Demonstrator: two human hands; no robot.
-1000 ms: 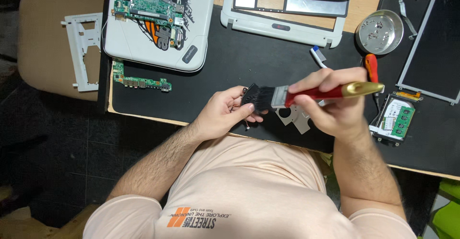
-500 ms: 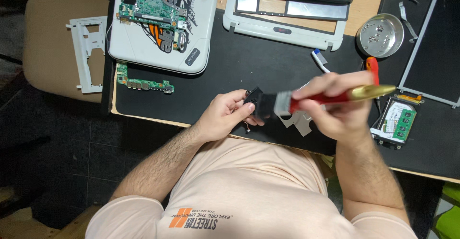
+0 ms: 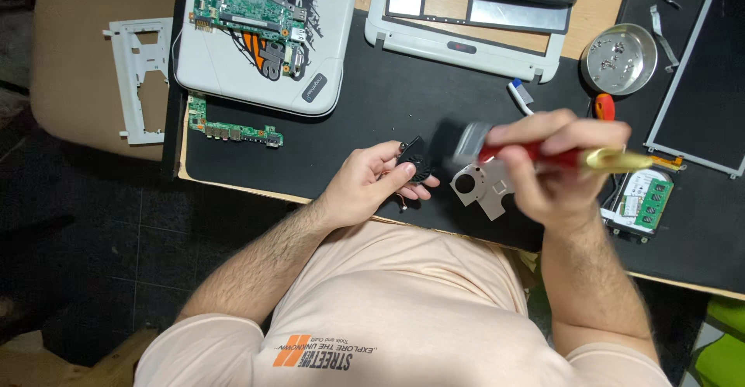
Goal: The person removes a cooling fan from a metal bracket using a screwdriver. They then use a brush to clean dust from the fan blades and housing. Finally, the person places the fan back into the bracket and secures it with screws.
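My left hand (image 3: 371, 187) holds a small black cooling fan (image 3: 416, 164) just above the black mat (image 3: 372, 100). My right hand (image 3: 560, 168) grips a paintbrush (image 3: 543, 152) with a red handle, a gold end and a metal ferrule. The bristles point left toward the fan and are blurred. A grey metal fan housing plate (image 3: 481, 189) lies on the mat under my right hand, between the two hands.
A green motherboard (image 3: 247, 5) rests on a white laptop shell (image 3: 314, 84) at the back left. A small green board (image 3: 233, 131), a white bezel (image 3: 466, 45), a round metal dish (image 3: 619, 59), a screen panel (image 3: 702, 84) and a hard drive (image 3: 640, 204) surround the hands.
The brush has swung up and to the right, off the fan. The fan in my left hand is now uncovered.
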